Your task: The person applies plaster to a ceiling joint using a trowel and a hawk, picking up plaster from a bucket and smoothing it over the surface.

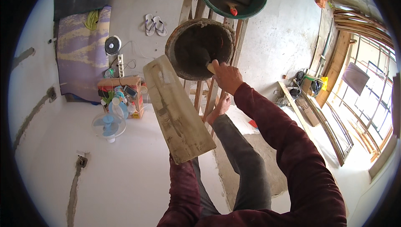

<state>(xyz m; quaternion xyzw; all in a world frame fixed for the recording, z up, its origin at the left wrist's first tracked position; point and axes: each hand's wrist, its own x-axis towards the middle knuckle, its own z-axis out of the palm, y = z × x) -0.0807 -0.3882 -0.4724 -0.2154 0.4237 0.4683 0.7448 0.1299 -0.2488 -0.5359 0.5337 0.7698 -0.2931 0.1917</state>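
My right hand (227, 77) is closed around the pale wooden handle of a trowel (211, 67). The trowel's dark blade reaches down into a round, mortar-crusted bucket (170, 50), whose inside is in shadow. A long, flat plastering board (177, 110), smeared with dried mortar, lies across the view over my left forearm. My left hand is hidden beneath this board, which appears held up from below; its fingers do not show. Beyond the bucket stands a green tub (264, 2) with dark contents and a red-ended tool (233, 11) inside.
Wooden trestle bars (198, 97) run under the bucket, near my bare foot (219, 109). To the left are a blue fan (109, 126), a cluttered box (138, 112), a purple mat (81, 55) and sandals (155, 25). Long timbers (323, 122) lean at right beside a barred window.
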